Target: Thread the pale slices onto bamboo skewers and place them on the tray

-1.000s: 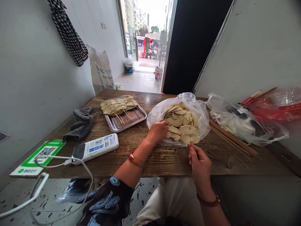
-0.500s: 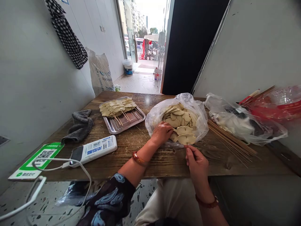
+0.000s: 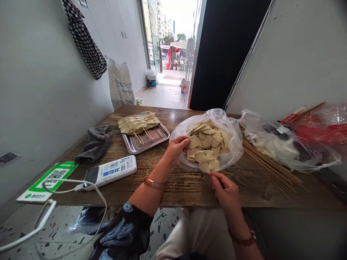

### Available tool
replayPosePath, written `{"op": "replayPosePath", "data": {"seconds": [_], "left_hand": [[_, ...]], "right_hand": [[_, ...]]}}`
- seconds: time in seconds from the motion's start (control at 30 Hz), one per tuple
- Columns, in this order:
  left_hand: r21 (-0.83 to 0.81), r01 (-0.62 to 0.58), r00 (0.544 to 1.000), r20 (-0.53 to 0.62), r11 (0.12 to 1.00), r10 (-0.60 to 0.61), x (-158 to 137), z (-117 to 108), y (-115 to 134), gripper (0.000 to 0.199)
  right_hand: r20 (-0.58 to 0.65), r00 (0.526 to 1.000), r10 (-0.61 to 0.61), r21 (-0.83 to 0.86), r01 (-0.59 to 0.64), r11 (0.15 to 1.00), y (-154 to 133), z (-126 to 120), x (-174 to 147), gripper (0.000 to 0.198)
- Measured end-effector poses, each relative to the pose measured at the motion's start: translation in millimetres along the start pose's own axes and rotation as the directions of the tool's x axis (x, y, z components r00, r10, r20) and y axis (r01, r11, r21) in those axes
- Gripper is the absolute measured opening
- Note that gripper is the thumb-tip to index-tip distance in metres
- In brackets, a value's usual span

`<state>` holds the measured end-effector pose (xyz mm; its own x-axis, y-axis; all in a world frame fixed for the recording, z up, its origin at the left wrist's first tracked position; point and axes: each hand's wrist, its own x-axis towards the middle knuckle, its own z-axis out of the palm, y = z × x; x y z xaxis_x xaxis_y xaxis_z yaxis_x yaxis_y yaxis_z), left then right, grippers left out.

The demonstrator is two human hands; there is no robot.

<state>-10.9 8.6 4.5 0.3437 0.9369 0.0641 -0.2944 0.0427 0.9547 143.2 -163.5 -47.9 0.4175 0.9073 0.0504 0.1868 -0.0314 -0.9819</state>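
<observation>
In my left hand (image 3: 177,148) a thin pale-yellow slice (image 3: 194,142), which looks like potato, is pinched at its left edge. Below it, my right hand (image 3: 225,188) grips the lower end of a thin bamboo skewer; most of the stick is hidden. Flat slices (image 3: 209,165) are threaded on that skewer, overlapping the near edge of the bag. Many loose slices (image 3: 208,133) fill the open clear plastic bag (image 3: 235,144) just beyond my hands. To the left, a metal tray (image 3: 135,146) carries skewered slices (image 3: 138,123), their sticks pointing toward me.
Loose bamboo skewers (image 3: 267,162) lie right of the bag, beside another plastic bag (image 3: 282,144) and red packaging (image 3: 311,126). On the left are a grey cloth (image 3: 94,144), a white power bank (image 3: 116,171) with a cable, and a green QR-code card (image 3: 51,180) on the wooden table (image 3: 184,191).
My left hand has come up and left from the slices in the bag and now holds one. My right hand, with the skewer, has shifted slightly down. The view has turned a little left.
</observation>
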Motion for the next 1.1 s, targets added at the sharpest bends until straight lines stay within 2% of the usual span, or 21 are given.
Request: {"op": "replayPosePath", "data": {"seconds": [0.17,0.33,0.6,0.9,1.1], "left_hand": [[-0.034,-0.016,0.999,-0.037,0.999,0.014,-3.6,-1.2,10.6,0.036],[0.007,-0.055,0.997,-0.054,0.998,0.055,-4.8,-1.7,12.6,0.038],[0.054,-0.088,0.994,-0.055,0.995,0.091,-3.4,-5.5,12.4,0.033],[0.133,-0.110,0.994,0.001,0.985,0.111,-6.0,-1.9,10.7,0.035],[0.187,-0.100,0.995,0.049,0.977,0.092,-5.6,-1.8,7.8,0.032]], "right_hand": [[0.088,0.992,-0.086,-0.055,0.091,0.994,-1.5,-1.7,2.2,0.032],[0.110,0.982,-0.155,-0.136,0.169,0.976,-5.2,-2.6,2.6,0.028],[0.137,0.972,-0.192,-0.178,0.215,0.960,-3.1,-2.1,3.1,0.028],[0.136,0.960,-0.246,-0.245,0.273,0.930,-4.4,0.0,5.8,0.029],[0.131,0.954,-0.271,-0.232,0.295,0.927,-5.1,1.8,6.1,0.026]]}}
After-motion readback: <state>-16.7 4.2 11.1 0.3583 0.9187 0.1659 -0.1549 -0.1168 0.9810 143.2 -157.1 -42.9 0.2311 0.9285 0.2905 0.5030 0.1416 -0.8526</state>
